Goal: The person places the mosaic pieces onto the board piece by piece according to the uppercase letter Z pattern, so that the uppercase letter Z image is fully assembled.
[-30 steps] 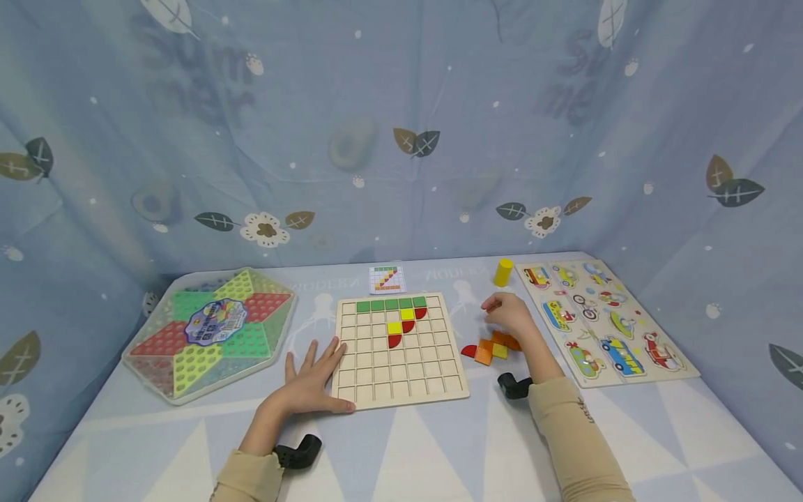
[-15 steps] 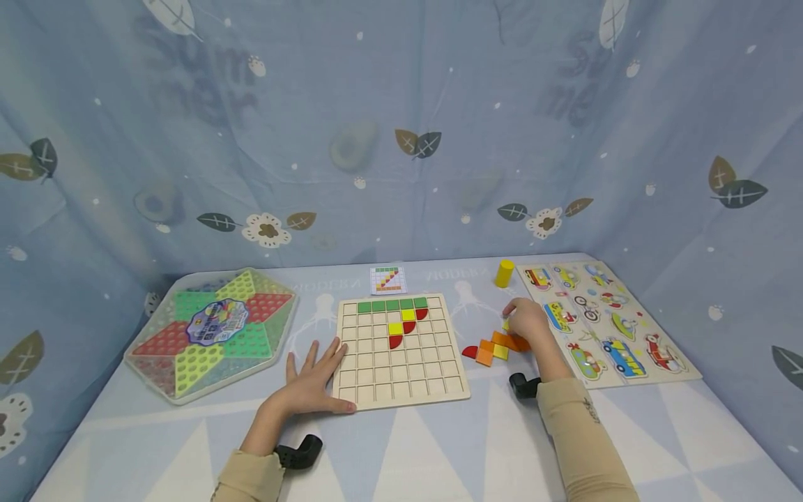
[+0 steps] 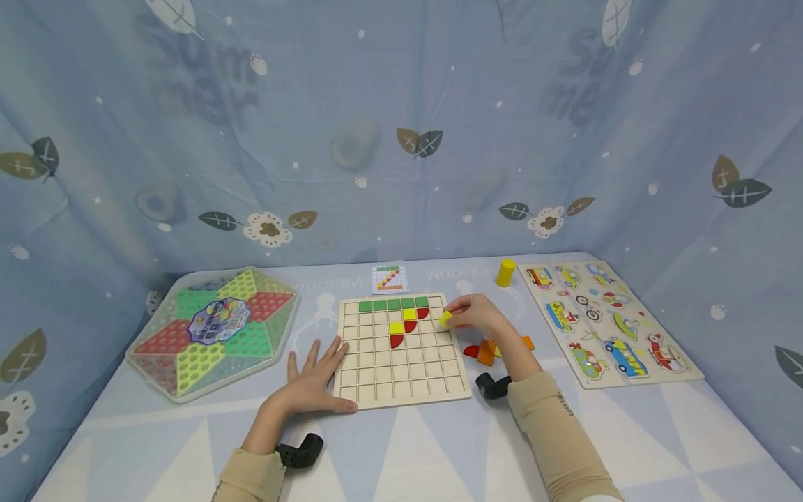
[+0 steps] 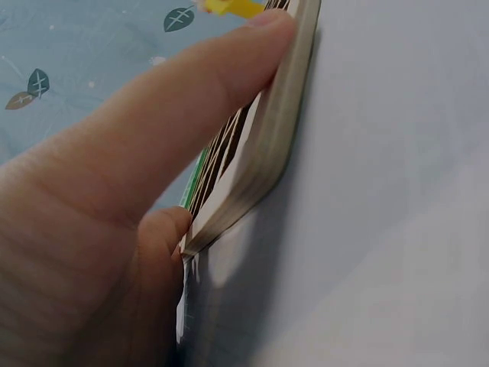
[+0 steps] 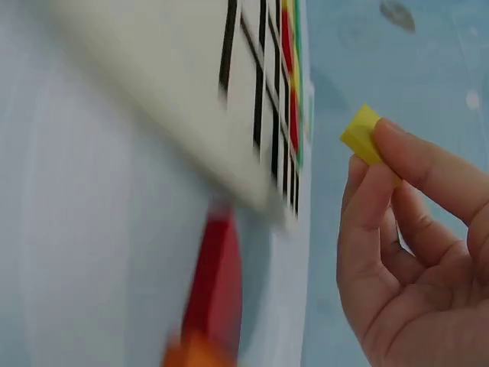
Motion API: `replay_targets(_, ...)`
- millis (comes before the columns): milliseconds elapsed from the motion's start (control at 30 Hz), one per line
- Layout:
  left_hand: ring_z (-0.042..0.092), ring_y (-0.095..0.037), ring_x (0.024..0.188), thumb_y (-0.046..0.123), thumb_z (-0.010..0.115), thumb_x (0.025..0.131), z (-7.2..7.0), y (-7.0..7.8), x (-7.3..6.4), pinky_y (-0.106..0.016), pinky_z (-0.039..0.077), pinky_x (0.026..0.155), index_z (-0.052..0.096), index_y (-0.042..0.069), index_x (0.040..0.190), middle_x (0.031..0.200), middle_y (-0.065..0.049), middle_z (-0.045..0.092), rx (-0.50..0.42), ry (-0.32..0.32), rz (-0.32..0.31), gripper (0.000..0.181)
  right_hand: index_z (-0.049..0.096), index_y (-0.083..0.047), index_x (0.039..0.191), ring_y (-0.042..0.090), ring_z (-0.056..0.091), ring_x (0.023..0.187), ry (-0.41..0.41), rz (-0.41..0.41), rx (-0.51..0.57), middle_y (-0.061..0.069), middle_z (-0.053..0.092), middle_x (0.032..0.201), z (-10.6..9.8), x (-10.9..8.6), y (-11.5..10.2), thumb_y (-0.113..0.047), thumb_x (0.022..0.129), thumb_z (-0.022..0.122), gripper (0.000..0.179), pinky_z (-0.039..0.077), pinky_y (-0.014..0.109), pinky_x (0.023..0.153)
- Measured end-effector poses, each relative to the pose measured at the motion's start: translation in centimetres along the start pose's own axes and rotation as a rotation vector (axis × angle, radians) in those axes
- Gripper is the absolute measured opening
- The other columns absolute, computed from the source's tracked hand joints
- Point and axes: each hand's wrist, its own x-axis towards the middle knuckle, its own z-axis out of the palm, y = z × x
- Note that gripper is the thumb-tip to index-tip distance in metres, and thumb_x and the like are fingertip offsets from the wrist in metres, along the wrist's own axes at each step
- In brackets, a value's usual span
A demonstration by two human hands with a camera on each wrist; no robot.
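A wooden grid board [image 3: 401, 380] lies in the middle of the table, with a row of green tiles [image 3: 394, 305] along its top. Below them, yellow squares [image 3: 396, 328] and red quarter-round tiles [image 3: 397, 341] step down diagonally. My left hand [image 3: 314, 387] rests spread at the board's lower left, its thumb [image 4: 206, 84] on the near edge. Between thumb and fingers my right hand [image 3: 479, 315] pinches a yellow square tile [image 5: 363, 135], held over the board's right edge. Loose orange [image 3: 486, 352] and red tiles [image 3: 471, 351] lie just right of the board, partly hidden by that hand.
Behind the board lies a small pattern card [image 3: 389, 279]. A Chinese checkers box [image 3: 216, 331] is on the left. To the right are a vehicle puzzle board [image 3: 608, 321] and an upright yellow cylinder [image 3: 505, 272]. A patterned curtain [image 3: 401, 195] hangs behind the table.
My right hand reached right to the loose pile, picked up a yellow square tile and carried it left to the board's right edge. The left hand has stayed in place.
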Motion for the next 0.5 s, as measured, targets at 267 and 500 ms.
replay_targets(267,-0.006,-0.045,0.138,0.061,0.074,0.062,0.1,-0.1,0.0,-0.067,-0.015,0.098,0.02,0.011,0.148,0.155,-0.01,0.008,0.018,0.001,-0.004,0.114,0.071,-0.002,0.099,0.013,0.061,0.076,-0.169,-0.185,-0.059,0.009,0.068,0.097,5.8,0.6,-3.0,-0.008,0.081,0.069,0.019,0.052,0.028,0.07)
replay_targets(500,-0.006,-0.045,0.138,0.062,0.073,0.063,0.1,-0.1,0.1,-0.067,-0.015,0.098,0.02,0.011,0.149,0.155,-0.01,0.008,0.026,-0.004,0.0,0.113,0.074,-0.007,0.092,0.012,0.057,0.071,-0.208,-0.254,-0.231,0.003,0.068,0.086,9.2,1.2,-4.4,-0.005,0.081,0.069,0.012,0.048,0.024,0.062)
